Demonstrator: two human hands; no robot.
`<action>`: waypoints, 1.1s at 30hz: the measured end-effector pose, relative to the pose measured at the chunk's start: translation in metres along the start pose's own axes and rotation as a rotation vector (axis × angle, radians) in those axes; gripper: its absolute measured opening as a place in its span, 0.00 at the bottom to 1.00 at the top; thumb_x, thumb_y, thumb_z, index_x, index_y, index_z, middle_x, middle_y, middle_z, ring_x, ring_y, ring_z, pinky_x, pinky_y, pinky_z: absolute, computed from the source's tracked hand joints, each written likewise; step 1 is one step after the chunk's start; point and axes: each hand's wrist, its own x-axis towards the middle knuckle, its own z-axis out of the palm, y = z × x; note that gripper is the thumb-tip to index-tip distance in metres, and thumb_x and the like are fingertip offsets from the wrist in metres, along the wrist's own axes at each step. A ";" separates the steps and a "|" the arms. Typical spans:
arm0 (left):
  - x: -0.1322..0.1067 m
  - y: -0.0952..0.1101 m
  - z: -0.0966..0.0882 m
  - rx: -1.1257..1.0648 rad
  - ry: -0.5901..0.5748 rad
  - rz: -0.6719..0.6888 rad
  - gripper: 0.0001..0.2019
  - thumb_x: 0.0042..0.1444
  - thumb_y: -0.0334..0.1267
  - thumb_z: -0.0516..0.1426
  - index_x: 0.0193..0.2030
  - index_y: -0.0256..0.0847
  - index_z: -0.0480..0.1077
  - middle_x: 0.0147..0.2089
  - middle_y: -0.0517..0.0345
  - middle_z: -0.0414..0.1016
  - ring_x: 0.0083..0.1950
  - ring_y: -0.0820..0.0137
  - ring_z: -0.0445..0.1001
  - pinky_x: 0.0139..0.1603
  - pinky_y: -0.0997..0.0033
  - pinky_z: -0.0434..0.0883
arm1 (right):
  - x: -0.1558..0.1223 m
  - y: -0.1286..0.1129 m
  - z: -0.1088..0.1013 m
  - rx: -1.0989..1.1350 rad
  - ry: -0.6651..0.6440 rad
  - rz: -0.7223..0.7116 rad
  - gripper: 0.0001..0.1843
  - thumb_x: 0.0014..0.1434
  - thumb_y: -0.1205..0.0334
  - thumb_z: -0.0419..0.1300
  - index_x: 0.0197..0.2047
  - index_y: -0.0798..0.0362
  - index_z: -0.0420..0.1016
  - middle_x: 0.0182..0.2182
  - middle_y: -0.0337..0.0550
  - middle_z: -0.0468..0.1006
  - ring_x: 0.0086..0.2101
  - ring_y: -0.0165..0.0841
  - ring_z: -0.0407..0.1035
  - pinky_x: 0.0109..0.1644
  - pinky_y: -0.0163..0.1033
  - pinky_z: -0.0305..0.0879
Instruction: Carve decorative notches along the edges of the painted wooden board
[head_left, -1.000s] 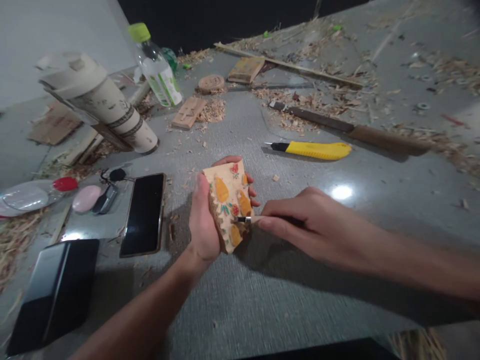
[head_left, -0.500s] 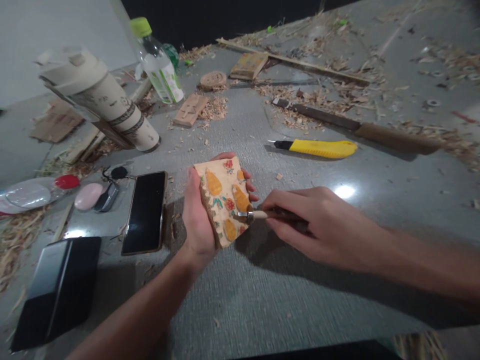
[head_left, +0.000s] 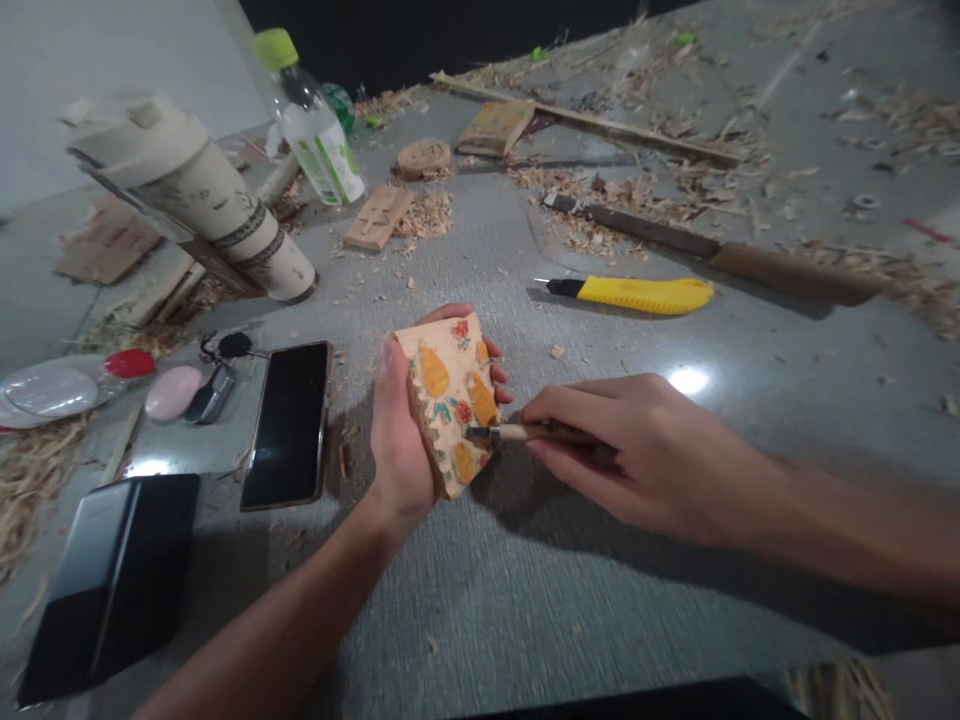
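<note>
My left hand (head_left: 401, 440) grips a small wooden block (head_left: 450, 395) painted with orange fruit and red flowers, holding it tilted above the grey table (head_left: 525, 600). My right hand (head_left: 622, 460) is closed round a thin carving tool (head_left: 499, 432) with a pale wooden handle. The tool's metal tip touches the block's painted face near its lower right edge.
A yellow utility knife (head_left: 637, 293) and a long wood-handled blade (head_left: 720, 255) lie beyond my hands. Two phones (head_left: 289, 425) (head_left: 112, 580) rest at left, near a beige tumbler (head_left: 195, 200), a plastic bottle (head_left: 311, 125) and small items. Wood shavings and carved blocks (head_left: 379, 215) lie at the back.
The tool's tip has shifted slightly along the block's face, and the block tilted a little in my left hand. Both hands stay in the same spot.
</note>
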 end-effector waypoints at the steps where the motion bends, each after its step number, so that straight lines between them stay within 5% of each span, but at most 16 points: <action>1: 0.000 0.000 0.000 0.004 -0.006 0.005 0.26 0.77 0.60 0.46 0.58 0.44 0.76 0.49 0.43 0.84 0.49 0.50 0.86 0.44 0.54 0.85 | 0.000 0.000 0.000 -0.005 0.002 -0.001 0.10 0.76 0.62 0.56 0.46 0.55 0.78 0.30 0.37 0.76 0.27 0.27 0.66 0.32 0.38 0.54; 20: -0.003 -0.001 0.004 0.040 0.001 0.037 0.24 0.74 0.61 0.52 0.55 0.45 0.78 0.46 0.46 0.82 0.41 0.55 0.84 0.40 0.57 0.83 | -0.003 -0.005 -0.003 -0.082 0.014 -0.022 0.13 0.77 0.62 0.54 0.43 0.54 0.79 0.26 0.38 0.75 0.25 0.30 0.65 0.31 0.39 0.50; 33: -0.004 -0.003 0.007 0.023 -0.018 0.044 0.25 0.71 0.65 0.57 0.57 0.46 0.75 0.49 0.46 0.82 0.51 0.51 0.85 0.46 0.56 0.84 | -0.002 -0.005 -0.004 -0.170 -0.047 -0.024 0.13 0.79 0.62 0.52 0.42 0.52 0.75 0.27 0.36 0.75 0.22 0.29 0.60 0.30 0.44 0.42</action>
